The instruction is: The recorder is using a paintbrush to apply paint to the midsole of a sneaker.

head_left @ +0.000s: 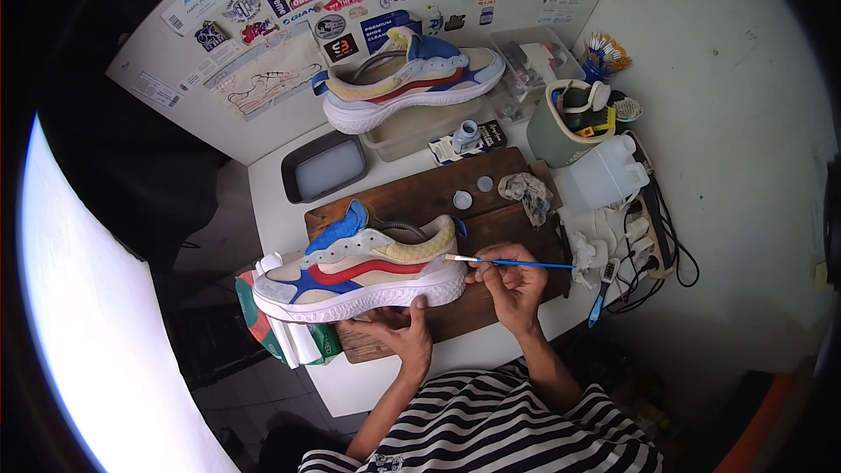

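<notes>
A sneaker (359, 276) with cream, blue, red and yellow panels rests on its side above a wooden board (438, 197). My left hand (399, 328) cups the white sole from below. My right hand (512, 280) pinches a thin blue-handled paintbrush (508, 261), its bristle tip touching the heel of the sneaker. A second matching sneaker (412, 79) stands on a clear plastic box (420, 127) at the back of the table.
On the table are a dark tray (324, 166), a small bottle (464, 136), two white caps (473, 191), a crumpled rag (528, 193), a green bin of tools (561, 127), a white jug (604, 177) and a power strip (644, 228). A sticker-covered wall (289, 0) stands behind.
</notes>
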Demonstrator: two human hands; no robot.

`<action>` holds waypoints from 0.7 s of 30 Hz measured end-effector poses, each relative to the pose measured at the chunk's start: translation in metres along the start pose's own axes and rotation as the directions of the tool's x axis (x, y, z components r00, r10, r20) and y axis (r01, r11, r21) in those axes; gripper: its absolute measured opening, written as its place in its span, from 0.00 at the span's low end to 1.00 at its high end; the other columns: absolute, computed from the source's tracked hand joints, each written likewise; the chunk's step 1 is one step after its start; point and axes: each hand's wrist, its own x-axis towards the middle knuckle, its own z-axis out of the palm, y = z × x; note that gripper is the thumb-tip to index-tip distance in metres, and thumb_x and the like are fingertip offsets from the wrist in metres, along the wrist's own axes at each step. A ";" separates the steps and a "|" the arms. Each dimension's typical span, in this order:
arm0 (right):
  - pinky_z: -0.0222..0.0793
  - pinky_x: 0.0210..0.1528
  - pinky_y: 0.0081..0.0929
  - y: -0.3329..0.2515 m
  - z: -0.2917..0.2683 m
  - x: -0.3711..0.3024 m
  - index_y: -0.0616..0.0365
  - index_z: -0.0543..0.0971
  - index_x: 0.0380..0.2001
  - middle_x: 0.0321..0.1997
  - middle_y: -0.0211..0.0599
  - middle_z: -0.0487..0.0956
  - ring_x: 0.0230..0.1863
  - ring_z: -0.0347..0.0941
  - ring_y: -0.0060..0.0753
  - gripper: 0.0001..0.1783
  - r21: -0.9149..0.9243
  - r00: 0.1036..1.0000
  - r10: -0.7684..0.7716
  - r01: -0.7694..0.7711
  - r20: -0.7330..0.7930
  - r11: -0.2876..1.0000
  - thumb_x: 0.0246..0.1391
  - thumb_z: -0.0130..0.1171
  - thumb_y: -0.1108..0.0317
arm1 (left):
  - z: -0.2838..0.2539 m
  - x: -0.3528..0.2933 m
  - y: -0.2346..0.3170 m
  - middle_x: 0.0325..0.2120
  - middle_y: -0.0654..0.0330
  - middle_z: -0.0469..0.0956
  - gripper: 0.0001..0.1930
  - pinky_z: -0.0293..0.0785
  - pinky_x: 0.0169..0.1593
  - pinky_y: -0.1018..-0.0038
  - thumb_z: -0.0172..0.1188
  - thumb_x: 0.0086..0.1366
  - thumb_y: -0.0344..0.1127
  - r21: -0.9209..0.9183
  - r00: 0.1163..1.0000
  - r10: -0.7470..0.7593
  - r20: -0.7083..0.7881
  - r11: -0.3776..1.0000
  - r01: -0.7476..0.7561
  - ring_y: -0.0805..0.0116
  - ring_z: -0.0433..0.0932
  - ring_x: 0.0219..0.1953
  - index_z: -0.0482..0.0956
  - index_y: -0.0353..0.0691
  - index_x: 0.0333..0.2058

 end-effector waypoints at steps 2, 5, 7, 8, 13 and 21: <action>0.83 0.44 0.26 -0.002 0.001 -0.001 0.70 0.75 0.42 0.43 0.45 0.77 0.43 0.79 0.30 0.07 -0.009 1.000 -0.011 0.011 0.005 1.000 0.60 0.58 0.79 | -0.002 0.000 -0.003 0.66 0.41 0.46 0.58 0.48 0.70 0.58 0.67 0.58 0.26 -0.002 1.000 -0.002 -0.006 1.000 0.002 0.51 0.52 0.68 0.24 0.49 0.69; 0.83 0.44 0.27 -0.004 0.002 0.000 0.70 0.74 0.42 0.43 0.45 0.77 0.43 0.79 0.30 0.07 -0.048 0.999 -0.027 0.028 0.026 0.998 0.60 0.57 0.79 | -0.001 0.000 -0.001 0.66 0.41 0.45 0.58 0.46 0.71 0.57 0.67 0.58 0.26 0.014 1.000 -0.005 0.003 1.000 0.005 0.51 0.52 0.68 0.24 0.49 0.69; 0.84 0.44 0.27 -0.002 0.002 0.000 0.70 0.74 0.41 0.43 0.45 0.77 0.43 0.79 0.30 0.07 -0.079 0.999 -0.030 0.034 0.041 0.996 0.60 0.58 0.79 | -0.001 0.000 0.001 0.66 0.41 0.45 0.58 0.46 0.71 0.57 0.67 0.58 0.27 0.011 1.000 -0.010 0.008 1.000 0.010 0.51 0.51 0.68 0.25 0.49 0.69; 0.83 0.43 0.27 0.000 0.001 0.001 0.70 0.74 0.42 0.43 0.45 0.77 0.43 0.79 0.30 0.08 -0.056 1.000 -0.023 0.024 0.021 0.998 0.61 0.58 0.79 | -0.001 0.000 0.002 0.66 0.41 0.44 0.57 0.46 0.71 0.57 0.67 0.58 0.27 0.008 1.000 -0.015 0.012 1.000 0.015 0.51 0.51 0.68 0.25 0.48 0.69; 0.83 0.43 0.26 0.000 0.001 0.001 0.70 0.74 0.42 0.43 0.44 0.76 0.42 0.79 0.29 0.08 -0.005 1.000 -0.030 0.030 -0.009 1.000 0.61 0.57 0.79 | 0.003 0.000 0.005 0.66 0.42 0.45 0.57 0.46 0.71 0.57 0.67 0.58 0.27 -0.010 1.000 0.002 0.001 1.000 -0.002 0.51 0.51 0.68 0.26 0.48 0.69; 0.82 0.45 0.27 0.003 -0.002 -0.001 0.70 0.73 0.43 0.44 0.46 0.76 0.42 0.79 0.29 0.08 0.024 0.999 -0.035 0.035 0.003 0.999 0.61 0.57 0.79 | 0.002 0.000 0.005 0.67 0.42 0.44 0.58 0.45 0.71 0.57 0.67 0.58 0.27 -0.004 1.000 -0.017 0.002 1.000 0.017 0.52 0.51 0.68 0.24 0.48 0.69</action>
